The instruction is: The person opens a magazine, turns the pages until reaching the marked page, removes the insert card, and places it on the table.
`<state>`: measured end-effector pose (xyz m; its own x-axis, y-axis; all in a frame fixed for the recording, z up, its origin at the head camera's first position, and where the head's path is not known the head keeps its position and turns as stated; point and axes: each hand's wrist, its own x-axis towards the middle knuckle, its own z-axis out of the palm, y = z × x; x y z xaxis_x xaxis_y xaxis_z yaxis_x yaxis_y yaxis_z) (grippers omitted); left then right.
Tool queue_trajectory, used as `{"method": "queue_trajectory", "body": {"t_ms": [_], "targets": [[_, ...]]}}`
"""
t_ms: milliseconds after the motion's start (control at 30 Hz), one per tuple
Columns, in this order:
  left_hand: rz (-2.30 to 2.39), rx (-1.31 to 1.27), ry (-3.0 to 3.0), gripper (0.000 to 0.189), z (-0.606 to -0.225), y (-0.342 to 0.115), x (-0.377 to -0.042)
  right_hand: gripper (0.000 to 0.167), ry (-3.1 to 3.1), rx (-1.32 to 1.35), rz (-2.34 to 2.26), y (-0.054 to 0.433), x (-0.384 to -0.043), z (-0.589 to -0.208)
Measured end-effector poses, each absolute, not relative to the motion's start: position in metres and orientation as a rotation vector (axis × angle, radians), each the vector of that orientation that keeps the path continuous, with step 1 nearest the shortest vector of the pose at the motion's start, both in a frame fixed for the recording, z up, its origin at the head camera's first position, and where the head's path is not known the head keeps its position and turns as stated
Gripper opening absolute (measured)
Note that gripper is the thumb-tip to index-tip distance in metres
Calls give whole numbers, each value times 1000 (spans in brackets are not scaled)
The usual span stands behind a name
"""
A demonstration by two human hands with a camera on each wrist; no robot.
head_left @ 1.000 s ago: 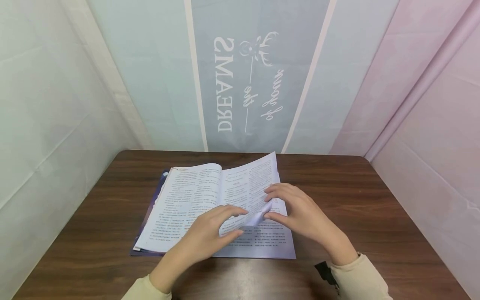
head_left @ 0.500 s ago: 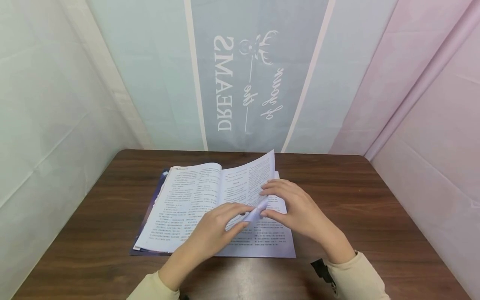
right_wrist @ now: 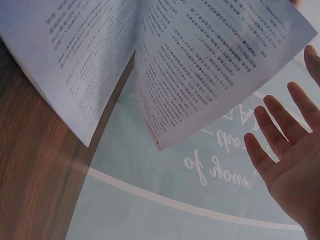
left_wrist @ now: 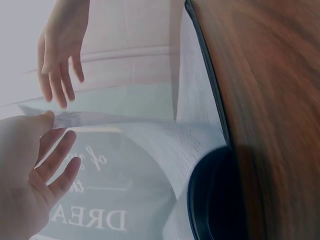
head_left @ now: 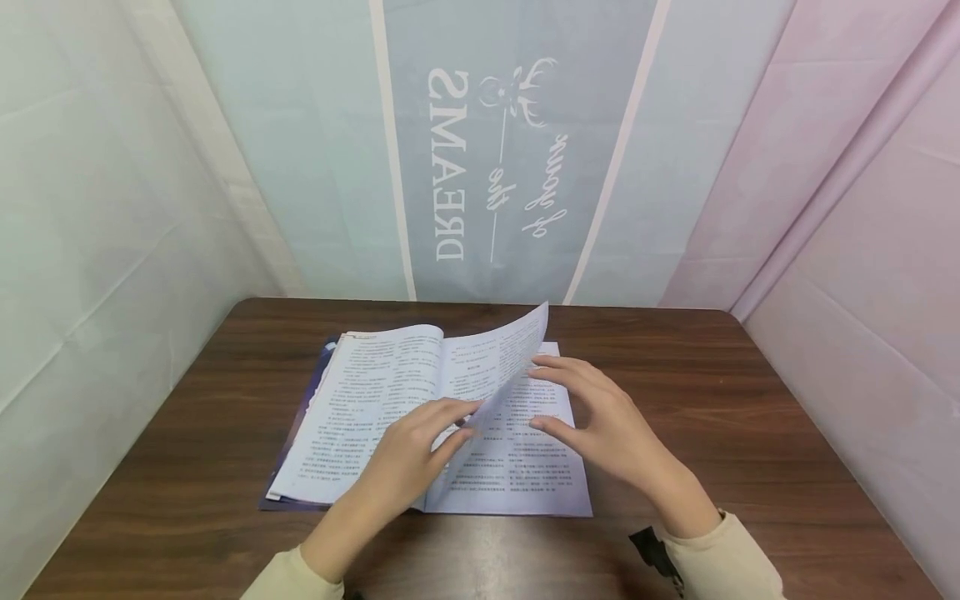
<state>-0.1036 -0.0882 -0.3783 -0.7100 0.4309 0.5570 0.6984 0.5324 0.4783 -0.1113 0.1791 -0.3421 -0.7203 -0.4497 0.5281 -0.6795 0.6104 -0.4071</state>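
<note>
An open magazine (head_left: 352, 417) with columns of small print lies on the table. One right-hand page (right_wrist: 200, 75) stands lifted and curved, its far corner pointing up. My left hand (head_left: 412, 446) pinches the page's near edge between thumb and index finger, as the left wrist view shows; its other fingers (left_wrist: 62, 155) spread behind the sheet. My right hand (head_left: 600, 417) hovers over the right side of the magazine, fingers spread and bent a little. The right wrist view has this hand (right_wrist: 295, 145) apart from the lifted page, with nothing in its grasp.
The brown wooden table (head_left: 712, 400) reaches out on both sides. A dark blue cover edge (head_left: 300, 417) sticks out under the left pages. Behind the table hangs a fabric backdrop (head_left: 517, 167) with mirrored lettering, and pale curtains (head_left: 112, 208) flank it.
The folded near corner of the page has passed from between both hands to the left hand, which has drawn it leftward. My right hand has let go and moved slightly right.
</note>
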Motion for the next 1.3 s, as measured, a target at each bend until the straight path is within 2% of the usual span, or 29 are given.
{"method": "queue_trajectory", "body": {"t_ms": [400, 700, 1100, 1300], "targets": [[-887, -696, -2402, 69, -392, -125, -100, 47, -2555, 892, 783, 194, -105, -353], [-865, -521, -2488, 74, -395, -155, -96, 41, -2634, 914, 759, 207, -104, -367], [-830, -412, -2535, 89, -395, -188, -86, 34, -2768, 883, 679, 219, -101, -385], [-786, -393, -2544, 88, -397, -203, -84, 34, -2816, 868, 635, 227, -100, -394]]}}
